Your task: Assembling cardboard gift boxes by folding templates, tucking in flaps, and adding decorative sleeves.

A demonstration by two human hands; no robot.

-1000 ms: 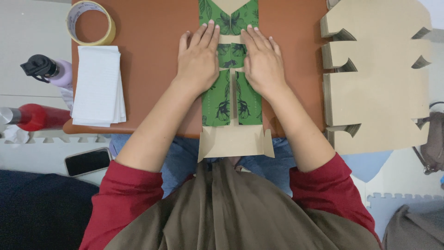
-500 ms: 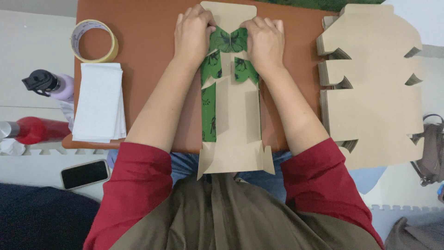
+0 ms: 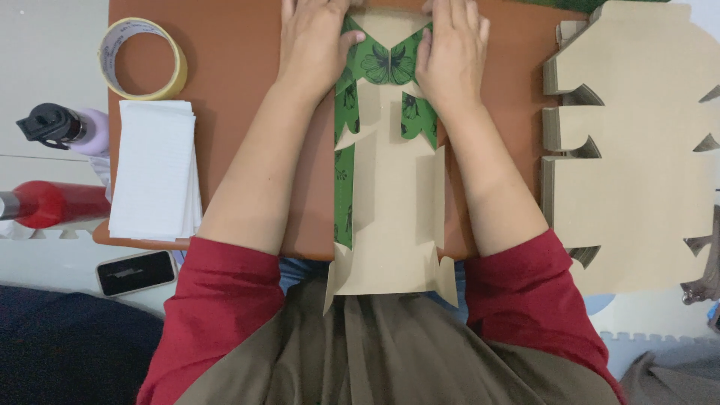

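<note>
A flat die-cut cardboard box blank (image 3: 390,217), brown on one side and green with a dark floral print on the other, lies lengthwise on the brown table (image 3: 232,67). Its near end hangs over the table edge above my lap. My left hand (image 3: 313,45) presses flat on the left green flap at the far end. My right hand (image 3: 451,52) presses on the right green flap. Both palms face down, fingers together. A green butterfly-shaped folded part (image 3: 386,64) shows between the hands.
A stack of brown die-cut cardboard blanks (image 3: 637,150) sits at the right. A tape roll (image 3: 142,58) and a pile of white paper sheets (image 3: 154,169) lie at the left. Off the table's left edge are a lilac bottle (image 3: 71,127), a red bottle (image 3: 52,202) and a phone (image 3: 135,272).
The side panels have been folded inward, so more brown card shows and less green. Both hands slid farther up the blank, away from me, onto its far flaps.
</note>
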